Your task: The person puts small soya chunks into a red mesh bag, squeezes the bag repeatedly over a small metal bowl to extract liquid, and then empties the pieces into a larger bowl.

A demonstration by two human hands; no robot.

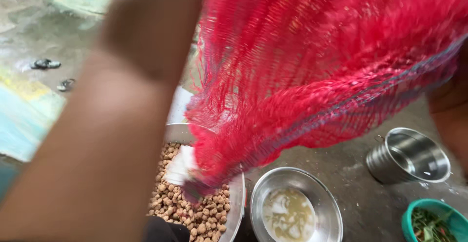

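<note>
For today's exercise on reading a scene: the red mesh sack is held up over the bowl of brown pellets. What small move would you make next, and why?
Probably a gentle shake or small lift of the red mesh sack. Its lower end hangs right over the steel bowl of brown pellets, and something pale sits at its mouth, so what remains should fall into that bowl rather than the neighbouring steel dish of pale liquid. The left forearm is raised beside the sack; the grip itself is out of view.
</note>
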